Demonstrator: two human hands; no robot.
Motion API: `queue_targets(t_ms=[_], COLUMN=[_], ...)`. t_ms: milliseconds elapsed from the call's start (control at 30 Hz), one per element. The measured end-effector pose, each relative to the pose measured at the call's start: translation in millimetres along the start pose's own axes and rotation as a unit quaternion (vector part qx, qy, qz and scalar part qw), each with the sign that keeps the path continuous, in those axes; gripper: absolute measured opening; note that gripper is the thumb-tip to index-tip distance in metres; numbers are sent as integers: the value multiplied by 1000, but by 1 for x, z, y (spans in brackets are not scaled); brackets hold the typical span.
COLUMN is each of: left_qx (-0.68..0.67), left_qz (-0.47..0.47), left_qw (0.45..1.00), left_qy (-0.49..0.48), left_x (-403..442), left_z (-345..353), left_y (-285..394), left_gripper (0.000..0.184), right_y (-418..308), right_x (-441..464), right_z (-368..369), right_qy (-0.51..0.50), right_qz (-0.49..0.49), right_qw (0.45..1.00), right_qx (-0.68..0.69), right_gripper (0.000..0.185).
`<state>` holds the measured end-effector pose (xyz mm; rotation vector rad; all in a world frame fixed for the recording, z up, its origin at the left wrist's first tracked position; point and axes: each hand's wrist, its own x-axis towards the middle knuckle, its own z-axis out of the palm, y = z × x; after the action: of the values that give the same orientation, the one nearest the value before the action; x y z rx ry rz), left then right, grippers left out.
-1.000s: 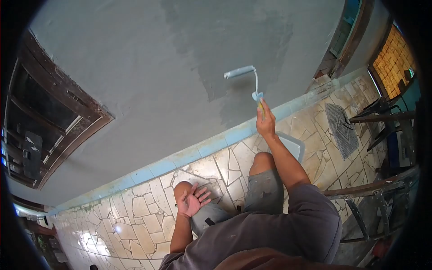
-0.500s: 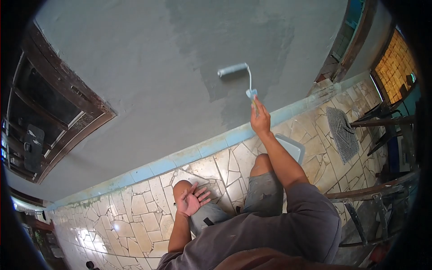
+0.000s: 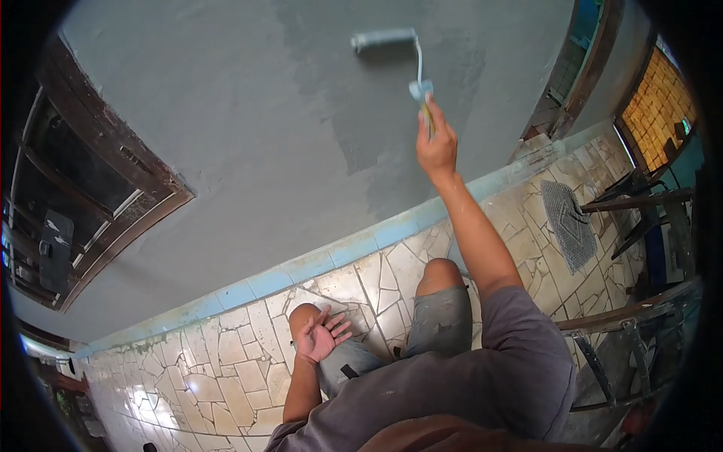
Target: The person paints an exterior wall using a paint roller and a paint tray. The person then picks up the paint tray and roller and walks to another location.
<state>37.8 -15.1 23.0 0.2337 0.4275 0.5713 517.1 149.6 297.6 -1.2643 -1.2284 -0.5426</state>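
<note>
My right hand [image 3: 437, 143] is wrapped round the handle of a paint roller [image 3: 385, 39], with the arm stretched up toward the wall. The roller's sleeve lies at the grey wall [image 3: 248, 151], over a darker, wet-looking patch [image 3: 369, 113]. Its white wire frame bends down to a light blue and yellow handle. My left hand [image 3: 322, 337] rests palm up on my left thigh, fingers spread, holding nothing.
Light blue tiles [image 3: 316, 262] edge the wall's foot above a stone-patterned floor [image 3: 241, 369]. A dark wooden window frame [image 3: 143, 166] is at left. On the right lie a grey mat [image 3: 570, 226] and a ladder [image 3: 640, 309]. A doorway [image 3: 576, 68] stands at upper right.
My right hand has moved up the wall with the roller, carrying its sleeve higher over the dark patch. The tray beside my right knee is now mostly hidden by my arm. My left hand has stayed put.
</note>
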Motion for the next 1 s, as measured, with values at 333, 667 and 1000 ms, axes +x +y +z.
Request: queue_targets(t_ms=[333, 667, 1000], left_qx=[-9, -20, -41], left_qz=[-6, -17, -5], left_qw=[1000, 1000, 999], left_qy=[-10, 1, -3], left_x=[-2, 9, 8], left_z=[-3, -14, -20], left_y=[4, 7, 7], left_gripper=[63, 62, 61], right_y=[9, -74, 2], right_x=[-36, 183, -15], right_z=[2, -21, -2], right_qy=[-16, 47, -32], right_qz=[23, -17, 25], right_qw=[1000, 999, 999], right_qx=[-14, -15, -25], right_gripper=[45, 43, 45])
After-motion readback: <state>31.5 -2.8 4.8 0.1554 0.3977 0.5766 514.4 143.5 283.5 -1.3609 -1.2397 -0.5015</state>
